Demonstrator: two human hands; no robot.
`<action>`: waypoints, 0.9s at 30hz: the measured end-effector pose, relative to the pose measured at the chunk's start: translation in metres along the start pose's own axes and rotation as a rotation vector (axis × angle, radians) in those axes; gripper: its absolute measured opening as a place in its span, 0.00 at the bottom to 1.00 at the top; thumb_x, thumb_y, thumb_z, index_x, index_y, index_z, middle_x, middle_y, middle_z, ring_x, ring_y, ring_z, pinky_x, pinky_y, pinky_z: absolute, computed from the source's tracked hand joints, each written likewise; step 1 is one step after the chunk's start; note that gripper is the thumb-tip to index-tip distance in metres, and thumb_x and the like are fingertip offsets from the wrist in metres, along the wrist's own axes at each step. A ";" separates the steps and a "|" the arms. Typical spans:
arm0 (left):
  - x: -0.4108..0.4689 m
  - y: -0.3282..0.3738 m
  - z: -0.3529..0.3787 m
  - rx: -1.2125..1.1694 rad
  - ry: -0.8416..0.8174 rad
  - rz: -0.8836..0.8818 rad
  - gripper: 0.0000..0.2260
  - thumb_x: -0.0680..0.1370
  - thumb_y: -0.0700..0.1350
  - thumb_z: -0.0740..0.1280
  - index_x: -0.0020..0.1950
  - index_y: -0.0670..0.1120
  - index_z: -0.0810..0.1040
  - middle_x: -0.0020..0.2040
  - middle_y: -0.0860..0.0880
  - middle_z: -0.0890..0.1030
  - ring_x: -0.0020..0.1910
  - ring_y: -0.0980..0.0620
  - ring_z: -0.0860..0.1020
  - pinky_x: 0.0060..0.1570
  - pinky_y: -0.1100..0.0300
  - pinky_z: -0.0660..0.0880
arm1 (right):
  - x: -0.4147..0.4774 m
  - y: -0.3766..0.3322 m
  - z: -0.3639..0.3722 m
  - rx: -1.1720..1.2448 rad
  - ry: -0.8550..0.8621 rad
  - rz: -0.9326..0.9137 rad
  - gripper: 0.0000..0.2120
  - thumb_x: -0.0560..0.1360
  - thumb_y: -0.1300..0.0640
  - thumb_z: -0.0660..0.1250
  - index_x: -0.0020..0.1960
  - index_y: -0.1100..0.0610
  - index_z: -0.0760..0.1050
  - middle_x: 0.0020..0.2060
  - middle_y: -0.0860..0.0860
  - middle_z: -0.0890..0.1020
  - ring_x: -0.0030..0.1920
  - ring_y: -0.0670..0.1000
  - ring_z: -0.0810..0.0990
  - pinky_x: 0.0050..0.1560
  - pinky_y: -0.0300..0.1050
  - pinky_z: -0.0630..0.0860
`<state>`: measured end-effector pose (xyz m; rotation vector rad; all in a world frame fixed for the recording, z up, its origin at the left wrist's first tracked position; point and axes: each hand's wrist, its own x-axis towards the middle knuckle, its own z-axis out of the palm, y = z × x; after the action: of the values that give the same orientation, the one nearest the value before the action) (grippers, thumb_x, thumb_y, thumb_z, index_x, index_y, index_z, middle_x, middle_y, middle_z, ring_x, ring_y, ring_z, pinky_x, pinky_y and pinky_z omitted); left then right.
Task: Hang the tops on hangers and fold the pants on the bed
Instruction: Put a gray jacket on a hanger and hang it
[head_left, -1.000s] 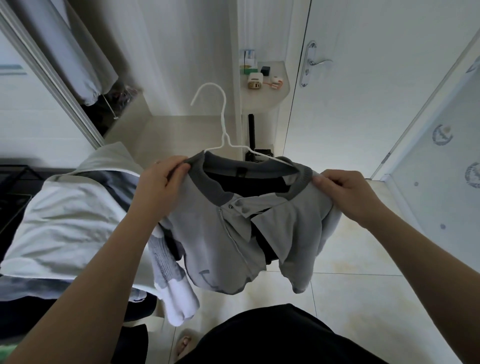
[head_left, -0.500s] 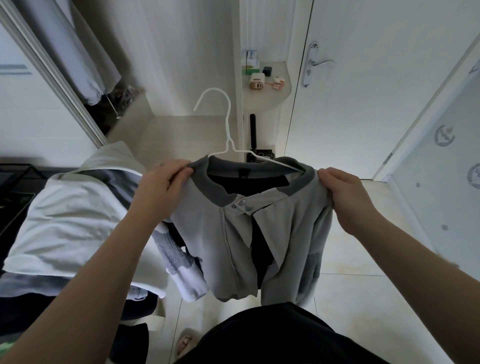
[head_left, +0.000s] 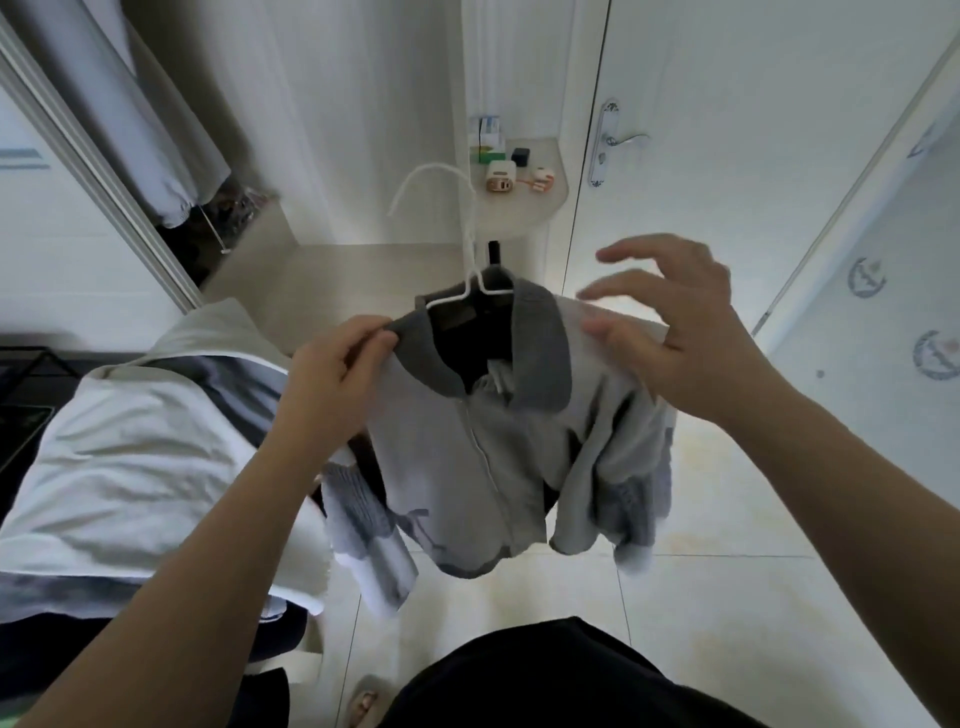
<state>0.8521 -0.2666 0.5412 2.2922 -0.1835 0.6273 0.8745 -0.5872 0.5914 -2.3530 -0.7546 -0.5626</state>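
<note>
my right hand (head_left: 675, 332) just let go of the jacket (head_left: 467, 457), fingers apart; left hand (head_left: 332, 369) fingers pinch the collar (head_left: 540, 353). it sits on the hanger (head_left: 441, 208), i judge.

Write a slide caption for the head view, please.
Left hand pinches the collar of a grey jacket on a white hanger; right hand open by its shoulder.

I see a light grey zip-front jacket (head_left: 483, 467) with a darker grey collar and ribbed cuffs, draped on a white wire hanger (head_left: 471, 244). The hanger's hook stands up above the neckline. The zip looks closed up to the collar, which lies spread open, and both sleeves droop at the sides. My left hand (head_left: 337, 364) pinches the collar's left edge, holding the jacket in mid-air. My right hand (head_left: 670, 332) is spread over the right shoulder, blurred.
</note>
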 end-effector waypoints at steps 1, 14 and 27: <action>0.002 0.003 -0.004 -0.010 0.002 0.009 0.08 0.82 0.44 0.65 0.55 0.47 0.83 0.43 0.64 0.82 0.45 0.70 0.77 0.45 0.75 0.69 | 0.003 0.004 -0.005 -0.100 -0.044 0.053 0.18 0.79 0.42 0.64 0.65 0.48 0.77 0.65 0.46 0.76 0.67 0.49 0.69 0.67 0.50 0.62; 0.024 0.027 0.003 -0.119 0.016 0.107 0.11 0.81 0.45 0.63 0.56 0.47 0.84 0.49 0.55 0.83 0.52 0.47 0.80 0.56 0.42 0.75 | 0.011 0.008 0.011 0.237 -0.120 0.127 0.09 0.80 0.45 0.59 0.50 0.46 0.76 0.38 0.48 0.81 0.42 0.50 0.79 0.45 0.46 0.74; 0.026 0.054 0.001 0.202 0.119 0.177 0.09 0.82 0.44 0.62 0.56 0.47 0.82 0.50 0.52 0.83 0.51 0.48 0.78 0.52 0.51 0.65 | 0.011 -0.007 0.029 0.353 -0.069 0.192 0.11 0.82 0.52 0.60 0.44 0.53 0.76 0.36 0.48 0.78 0.40 0.48 0.76 0.42 0.37 0.69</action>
<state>0.8578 -0.3048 0.5873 2.4403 -0.2789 0.9075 0.8845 -0.5599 0.5794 -2.0922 -0.5935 -0.2430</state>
